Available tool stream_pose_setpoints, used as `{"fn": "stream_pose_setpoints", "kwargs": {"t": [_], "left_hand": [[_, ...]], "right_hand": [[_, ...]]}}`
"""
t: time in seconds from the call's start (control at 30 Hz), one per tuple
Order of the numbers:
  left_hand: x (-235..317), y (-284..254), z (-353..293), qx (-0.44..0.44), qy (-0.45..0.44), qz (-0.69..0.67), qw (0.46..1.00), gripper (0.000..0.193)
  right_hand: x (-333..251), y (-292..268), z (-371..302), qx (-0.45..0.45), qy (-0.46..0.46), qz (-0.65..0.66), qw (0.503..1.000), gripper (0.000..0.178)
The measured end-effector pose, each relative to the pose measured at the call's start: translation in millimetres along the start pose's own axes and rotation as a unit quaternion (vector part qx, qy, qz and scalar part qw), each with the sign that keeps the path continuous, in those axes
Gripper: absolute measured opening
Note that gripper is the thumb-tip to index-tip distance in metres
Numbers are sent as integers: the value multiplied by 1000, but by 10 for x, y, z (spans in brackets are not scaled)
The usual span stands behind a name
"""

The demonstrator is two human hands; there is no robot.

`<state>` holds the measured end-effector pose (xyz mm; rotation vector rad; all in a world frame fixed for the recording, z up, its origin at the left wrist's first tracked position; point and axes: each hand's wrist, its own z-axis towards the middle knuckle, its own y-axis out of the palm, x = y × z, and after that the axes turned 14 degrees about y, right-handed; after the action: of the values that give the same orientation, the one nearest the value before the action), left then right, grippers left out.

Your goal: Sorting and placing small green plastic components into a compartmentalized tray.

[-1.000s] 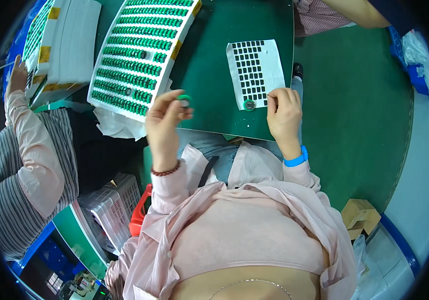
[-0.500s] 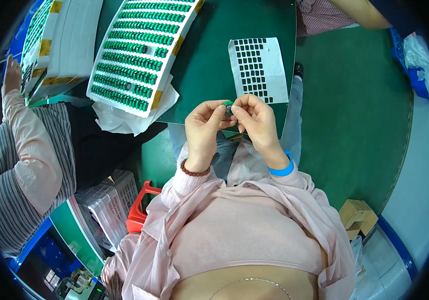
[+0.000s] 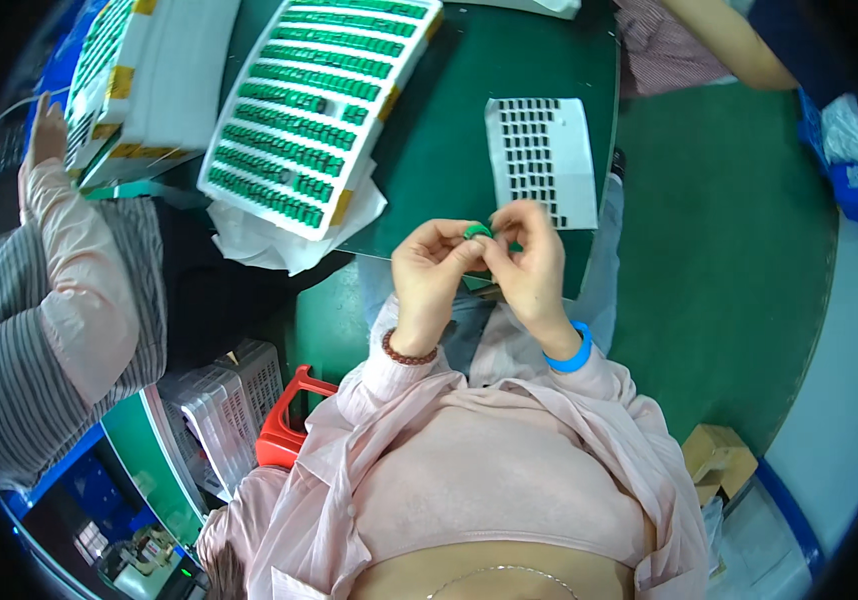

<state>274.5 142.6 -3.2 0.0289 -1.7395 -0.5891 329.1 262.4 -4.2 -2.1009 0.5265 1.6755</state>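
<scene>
My left hand (image 3: pixel 427 268) pinches a small round green part (image 3: pixel 478 231) between thumb and curled fingers, just off the near table edge. Against the same part rests the thumb of my right hand (image 3: pixel 534 270), its fingers bent and slightly smeared by motion. My fingers cover much of the part. Beyond my right hand, a white sheet (image 3: pixel 576 165) with rows of small black rectangular pieces lies on the green table (image 3: pixel 449 110). To the left stands a white foam tray (image 3: pixel 361 170) filled with rows of similar green parts, with a few gaps.
White paper (image 3: pixel 274 240) sticks out under the tray. Stacked foam trays (image 3: pixel 174 80) stand farther left, beside a co-worker in a striped garment (image 3: pixel 44 350). Another person's arm (image 3: pixel 729 40) shows at the far right. A red stool (image 3: pixel 284 425) and plastic crates (image 3: pixel 219 410) are at lower left.
The whole view has shifted, so things sit slightly lower and farther right. The green part has turned between my fingers, showing more green. My right fingers have lifted and bent.
</scene>
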Motion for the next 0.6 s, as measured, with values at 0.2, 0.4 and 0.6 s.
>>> {"fn": "stream_pose_setpoints", "kwargs": {"t": [0.2,0.4,0.6], "left_hand": [[378,-312,228,49,175,186,966,11],[824,-1083,800,152,385,611,675,12],[778,-1303,1000,120,344,695,620,7]], "right_hand": [[-75,-289,87,87,-57,-142,984,24],[178,-643,199,171,-121,-337,918,22],[231,-667,199,164,-132,-349,913,26]]}}
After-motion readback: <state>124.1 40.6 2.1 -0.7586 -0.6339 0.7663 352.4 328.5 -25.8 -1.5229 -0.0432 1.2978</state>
